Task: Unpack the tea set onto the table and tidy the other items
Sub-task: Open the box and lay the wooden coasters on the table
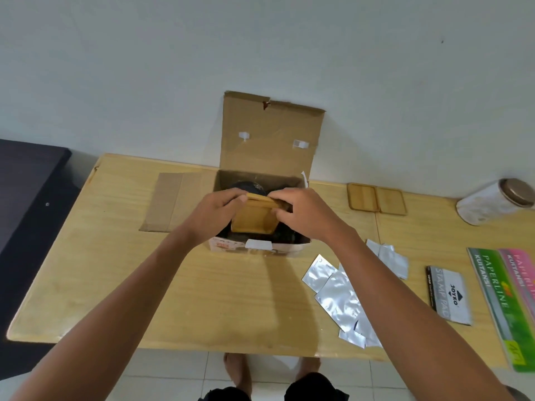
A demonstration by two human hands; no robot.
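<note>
An open cardboard box stands at the middle back of the wooden table, its lid flap upright. Over the box, my left hand and my right hand both grip the top edge of a small square wooden tray, held tilted. Dark, plastic-wrapped tea ware shows inside the box behind the tray. Two more wooden trays lie flat side by side on the table, right of the box.
A flat cardboard piece lies left of the box. Several silver foil sachets are scattered at front right, then a stamp pad box and receipt books. A lidded jar lies at back right. A dark surface adjoins the left.
</note>
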